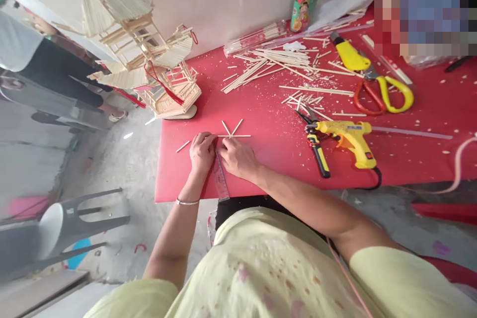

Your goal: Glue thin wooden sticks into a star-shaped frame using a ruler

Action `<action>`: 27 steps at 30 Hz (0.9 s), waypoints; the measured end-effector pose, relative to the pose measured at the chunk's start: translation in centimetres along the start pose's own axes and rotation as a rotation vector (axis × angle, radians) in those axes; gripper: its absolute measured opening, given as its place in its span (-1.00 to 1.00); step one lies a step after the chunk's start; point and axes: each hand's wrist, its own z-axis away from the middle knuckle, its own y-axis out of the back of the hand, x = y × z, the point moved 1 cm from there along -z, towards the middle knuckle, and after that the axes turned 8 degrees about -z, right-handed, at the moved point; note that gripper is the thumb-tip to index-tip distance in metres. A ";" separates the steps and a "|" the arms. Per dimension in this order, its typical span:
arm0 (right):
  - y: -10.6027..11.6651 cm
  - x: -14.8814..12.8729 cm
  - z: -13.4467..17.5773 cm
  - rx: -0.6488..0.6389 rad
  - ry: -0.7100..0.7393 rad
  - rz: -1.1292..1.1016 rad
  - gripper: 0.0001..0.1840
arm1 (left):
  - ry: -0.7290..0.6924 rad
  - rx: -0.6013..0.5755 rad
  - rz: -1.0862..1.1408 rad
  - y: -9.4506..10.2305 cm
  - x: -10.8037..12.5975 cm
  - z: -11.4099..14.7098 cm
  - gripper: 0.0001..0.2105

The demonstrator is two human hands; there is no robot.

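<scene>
Thin wooden sticks point(238, 135) lie crossed in a star shape on the red table point(175, 174). My left hand point(202, 151) has its fingers bent together at the left end of the level stick. Close beside it, my right hand point(237, 157) is closed, fingertips on the star near its crossing; the lower part of the star is hidden by this hand. Between my wrists lies a clear ruler point(221, 179), its upper end by my fingers. A short loose stick point(183, 146) rests left of my left hand.
A pagoda model point(137, 59) of sticks stands at the back left. To the right lie a yellow glue gun point(346, 139), pliers point(318, 154), scissors point(383, 94), a yellow utility knife point(350, 54) and scattered sticks point(276, 62). A decorated cup point(301, 12) holds tools. A grey chair point(52, 228) is left.
</scene>
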 end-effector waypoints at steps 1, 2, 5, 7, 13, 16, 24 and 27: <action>0.1 0.0 0.0 -0.002 -0.002 -0.004 -0.65 | 0.004 0.000 0.004 0.0 0.0 0.0 -0.61; 0.1 0.0 -0.1 -0.002 -0.004 -0.008 -0.65 | 0.007 -0.004 0.007 0.0 0.0 -0.1 -0.61; 0.0 0.0 -0.1 0.003 -0.006 -0.016 -0.66 | 0.022 -0.024 0.011 0.1 0.1 -0.2 -0.61; -0.2 0.1 -0.1 0.011 -0.001 -0.017 -0.65 | 0.028 -0.022 0.012 0.1 0.0 -0.2 -0.61; -0.7 0.4 0.0 0.026 0.022 -0.005 -0.64 | 0.023 0.009 0.013 -0.3 -0.4 -0.1 -0.64; -0.7 0.4 0.0 0.017 0.013 -0.016 -0.64 | 0.034 0.008 0.016 -0.3 -0.4 -0.2 -0.64; -0.7 0.4 -0.1 0.047 0.039 -0.030 -0.65 | -0.005 0.054 0.003 -0.3 -0.4 -0.4 -0.65; -0.7 0.5 -0.1 0.047 0.035 -0.021 -0.65 | 0.006 0.045 -0.006 -0.3 -0.3 -0.5 -0.66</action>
